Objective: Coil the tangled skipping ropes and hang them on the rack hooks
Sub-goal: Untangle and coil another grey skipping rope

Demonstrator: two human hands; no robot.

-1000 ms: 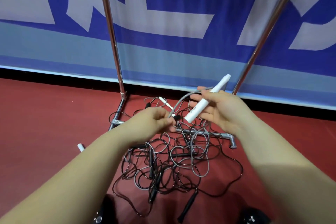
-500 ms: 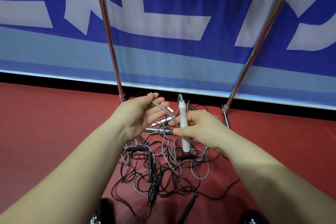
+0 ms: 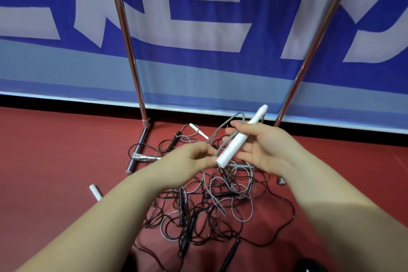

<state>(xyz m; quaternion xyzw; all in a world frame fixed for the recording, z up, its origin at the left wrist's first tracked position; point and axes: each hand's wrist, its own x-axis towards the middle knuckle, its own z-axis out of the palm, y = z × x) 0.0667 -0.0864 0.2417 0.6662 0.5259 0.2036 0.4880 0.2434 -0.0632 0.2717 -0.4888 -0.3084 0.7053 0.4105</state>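
A tangle of black and grey skipping ropes (image 3: 212, 212) lies on the red floor at the foot of a chrome rack (image 3: 125, 35). My right hand (image 3: 262, 146) holds a white rope handle (image 3: 240, 137), tilted up to the right, across its fingers with the thumb over it. The grey cord (image 3: 223, 130) loops from the handle's top down along it. My left hand (image 3: 189, 161) pinches that grey cord close to the handle's lower end. No rack hooks are in view.
The rack's two slanted poles and base bars (image 3: 141, 157) stand before a blue and white banner (image 3: 198, 17). Loose white handles lie at the left (image 3: 95, 192) and behind the pile (image 3: 198, 130). Black handles (image 3: 229, 254) lie in the tangle.
The white handle has swung from upright back to a tilt up and right. My left hand has closed from spread fingers into a pinch on the grey cord.
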